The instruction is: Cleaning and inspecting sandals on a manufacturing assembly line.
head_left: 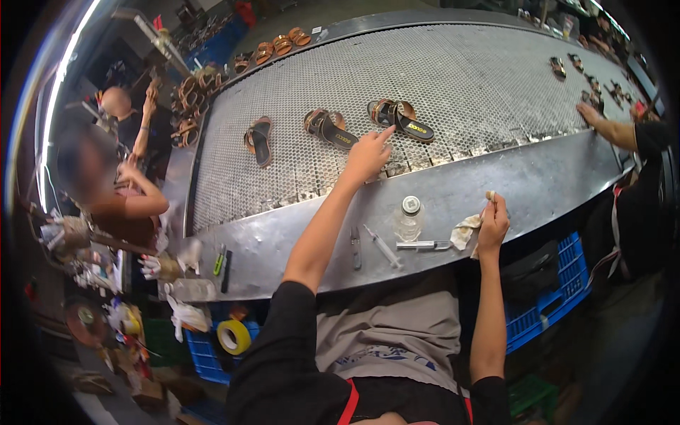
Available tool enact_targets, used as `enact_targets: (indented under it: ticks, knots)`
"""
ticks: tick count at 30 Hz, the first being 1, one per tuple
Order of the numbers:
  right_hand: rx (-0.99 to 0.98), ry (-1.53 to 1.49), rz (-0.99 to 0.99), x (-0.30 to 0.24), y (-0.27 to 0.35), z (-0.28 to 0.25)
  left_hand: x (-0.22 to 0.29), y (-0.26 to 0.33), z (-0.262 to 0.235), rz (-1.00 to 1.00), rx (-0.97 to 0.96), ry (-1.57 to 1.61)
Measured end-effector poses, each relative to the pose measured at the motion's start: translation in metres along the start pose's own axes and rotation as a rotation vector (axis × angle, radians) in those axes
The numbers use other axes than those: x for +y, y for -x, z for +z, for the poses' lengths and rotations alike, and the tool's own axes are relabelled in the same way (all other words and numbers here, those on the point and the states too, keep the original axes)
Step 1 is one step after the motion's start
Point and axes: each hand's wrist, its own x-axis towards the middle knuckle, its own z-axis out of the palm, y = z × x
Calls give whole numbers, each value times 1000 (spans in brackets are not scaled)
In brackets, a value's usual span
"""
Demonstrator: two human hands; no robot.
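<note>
My left hand stretches out over the metal mesh conveyor, fingers apart and index finger pointing. Its fingertip is at the near side of a dark sandal with brown straps; whether they touch I cannot tell. A second sandal lies just left of that hand, and a third sandal farther left. Above the steel ledge, my right hand is closed on a crumpled whitish cloth. A pale yellowish covering shows on one of its fingertips.
On the ledge are a clear capped bottle, two syringes, a slim metal tool and a green cutter. Blue crates stand below. Co-workers are at left and right. More sandals line the far edge.
</note>
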Motion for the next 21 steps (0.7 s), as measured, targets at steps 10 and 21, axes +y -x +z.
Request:
enact_targets:
  ticks: [10,21]
  knots:
    - [20,-99,16,14,0,3,14,-77,42,-269,-239,-208]
    - [-75,-225,91,17,-3,-1,-1,65,-92,-357,305,189]
